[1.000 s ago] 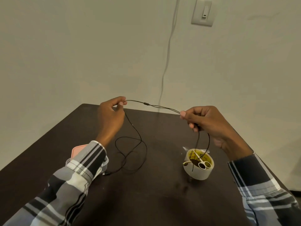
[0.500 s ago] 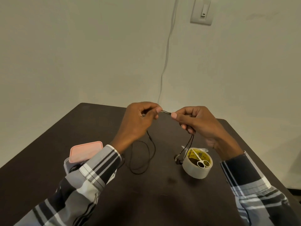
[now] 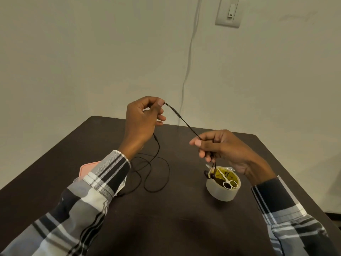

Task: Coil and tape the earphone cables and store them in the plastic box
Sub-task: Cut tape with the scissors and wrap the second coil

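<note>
A black earphone cable [image 3: 182, 120] runs taut between both hands above the dark table [image 3: 175, 218]. My left hand [image 3: 143, 119] pinches it high up between thumb and forefinger. My right hand [image 3: 219, 145] grips it lower, with the earbuds [image 3: 209, 174] dangling beneath over the tape roll. The rest of the cable lies in loose loops [image 3: 156, 172] on the table. The plastic box with a pink lid [image 3: 86, 168] sits behind my left sleeve, mostly hidden.
A roll of clear tape [image 3: 222, 189] stands on the table at the right, with small white scissors [image 3: 226, 181] lying in its core. A white cable runs down the wall [image 3: 187, 71] behind the table, below a wall switch [image 3: 228, 12].
My left hand has risen and drawn away from the right, stretching a length of cable between them. The right hand has dropped slightly and the earbuds hang closer to the tape roll.
</note>
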### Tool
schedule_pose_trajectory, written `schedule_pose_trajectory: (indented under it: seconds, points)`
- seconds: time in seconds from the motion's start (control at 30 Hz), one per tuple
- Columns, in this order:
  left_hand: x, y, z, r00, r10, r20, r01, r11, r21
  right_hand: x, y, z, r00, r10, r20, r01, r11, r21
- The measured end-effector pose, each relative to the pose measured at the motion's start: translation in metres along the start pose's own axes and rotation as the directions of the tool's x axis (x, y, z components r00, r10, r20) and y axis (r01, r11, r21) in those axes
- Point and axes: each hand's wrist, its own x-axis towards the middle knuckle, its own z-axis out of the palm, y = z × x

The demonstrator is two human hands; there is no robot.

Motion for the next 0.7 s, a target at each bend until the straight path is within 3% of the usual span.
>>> schedule_pose_trajectory:
  seconds: [0.17, 0.3, 0.4, 0.5, 0.6, 0.7]
  points:
    - [0.014, 0.01, 0.008, 1.0, 0.007, 0.007, -0.007, 1.0, 0.013, -0.006, 0.006, 0.011, 0.977, -0.043, 0.208, 0.025, 0.996, 0.086]
    - [0.018, 0.004, 0.018, 0.999, 0.006, 0.05, -0.009, 0.998, 0.063, -0.007, 0.007, 0.02, 0.917, -0.304, 0.26, 0.178, 0.892, 0.415]
    - [0.012, -0.009, 0.021, 0.993, -0.011, 0.121, -0.002, 0.994, 0.109, -0.005, 0.0, 0.025, 0.848, -0.509, 0.149, 0.274, 0.661, 0.699]
    - [0.002, -0.019, 0.025, 0.983, -0.021, 0.184, -0.012, 0.985, 0.175, -0.001, -0.009, 0.028, 0.837, -0.543, -0.066, 0.379, 0.489, 0.786]
    - [-0.006, -0.024, 0.026, 0.978, -0.028, 0.208, -0.012, 0.982, 0.187, 0.002, -0.013, 0.029, 0.813, -0.541, -0.213, 0.47, 0.395, 0.789]
    - [-0.009, -0.027, 0.025, 0.971, -0.03, 0.238, -0.012, 0.984, 0.176, 0.003, -0.015, 0.032, 0.794, -0.512, -0.328, 0.551, 0.378, 0.744]
